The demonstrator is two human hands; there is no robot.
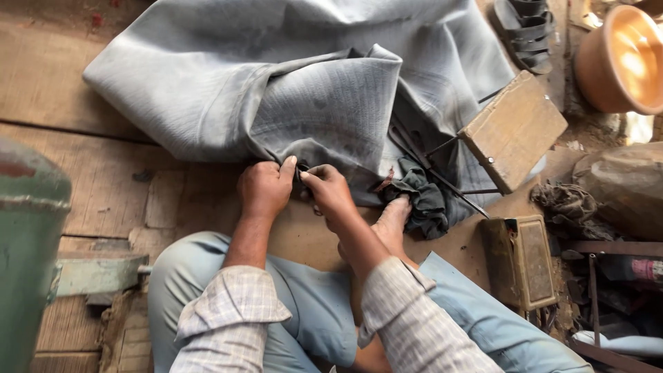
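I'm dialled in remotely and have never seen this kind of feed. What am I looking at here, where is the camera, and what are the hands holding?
There is no machine: a seated person wears the camera on the head, so the single picture looks down past their knees. The left hand and right hand pinch the edge of a large grey rubbery sheet spread on a wooden floor. A bare foot rests beside a dark cloth. To the right lie a wooden block, a small metal tin, a sandal and an orange bowl.
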